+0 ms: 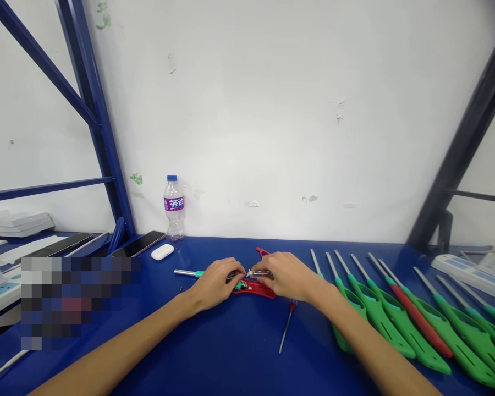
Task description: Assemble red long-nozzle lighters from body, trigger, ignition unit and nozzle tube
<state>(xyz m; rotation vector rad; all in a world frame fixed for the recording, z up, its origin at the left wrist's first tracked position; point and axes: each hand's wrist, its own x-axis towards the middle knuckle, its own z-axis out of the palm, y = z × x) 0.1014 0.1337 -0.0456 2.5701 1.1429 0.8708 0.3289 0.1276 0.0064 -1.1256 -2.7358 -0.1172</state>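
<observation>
Red shell (260,288) with small parts showing inside is lying on the blue table (226,352), at six o'clock from the middle of the view, its metal rod (185,272) pointing towards nine o'clock. The right hand (291,275) is pinching a clear tube (260,273) between thumb and fingers just above the shell. The left hand (216,283) is bringing thumb and fingertips close together near the tube's metal end (whether they are gripping a tiny part, I cannot tell). Careful work is probably calling for a light pinch and a level tube, with the left wrist bracing low and the thumb leaving a clear line of sight. Hard squeezing would be risking a bent end, and a nudge could be unseating loose pieces. Seen from the shell, another red piece (262,252) is lying near twelve o'clock, a screwdriver (287,329) is resting between four and five, green lighters (390,330) are lining up past three, and a bottle (174,220) is standing at ten, well apart from both hands.
</observation>
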